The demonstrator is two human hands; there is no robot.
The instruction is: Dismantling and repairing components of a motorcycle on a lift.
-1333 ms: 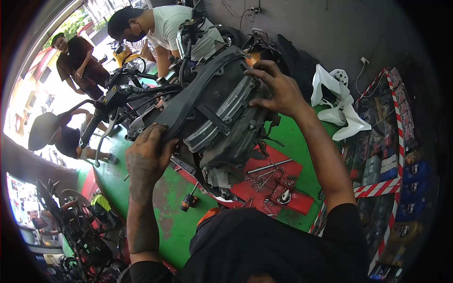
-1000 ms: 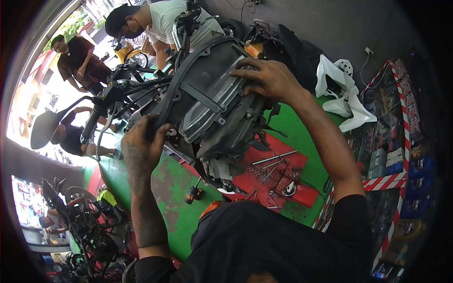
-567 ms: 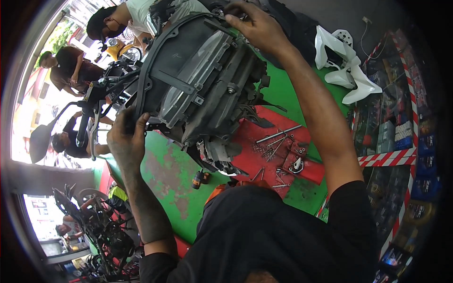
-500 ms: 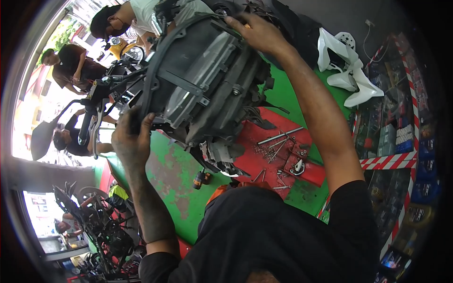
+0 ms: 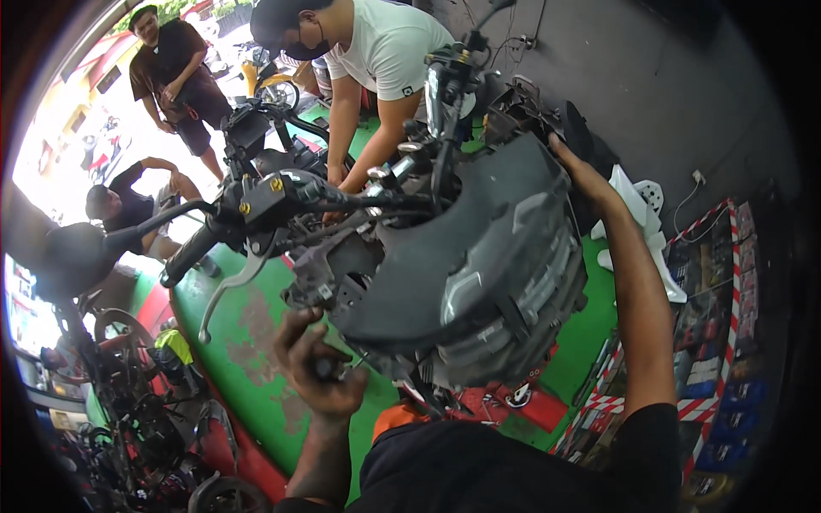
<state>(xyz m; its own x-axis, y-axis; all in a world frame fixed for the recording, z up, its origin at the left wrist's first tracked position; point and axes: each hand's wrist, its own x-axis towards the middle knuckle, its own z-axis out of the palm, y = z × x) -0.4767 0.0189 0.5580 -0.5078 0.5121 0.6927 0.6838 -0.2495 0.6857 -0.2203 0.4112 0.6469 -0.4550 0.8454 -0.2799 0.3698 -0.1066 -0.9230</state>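
Left hand (image 5: 321, 369): your fingers (image 5: 301, 330) curled beside the dark cowl (image 5: 410, 278), hold unclear!
Right hand (image 5: 585, 173): you're at the cowl's right edge, fingers clamped or apart, can't tell!

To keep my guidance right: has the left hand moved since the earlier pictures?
Yes. Against the worn patch on the green floor, the left hand has shifted rightward and lower, from its upper left to its right.

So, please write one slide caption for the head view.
Right hand at one edge of a dark, curved plastic motorcycle panel, left hand near its left end.
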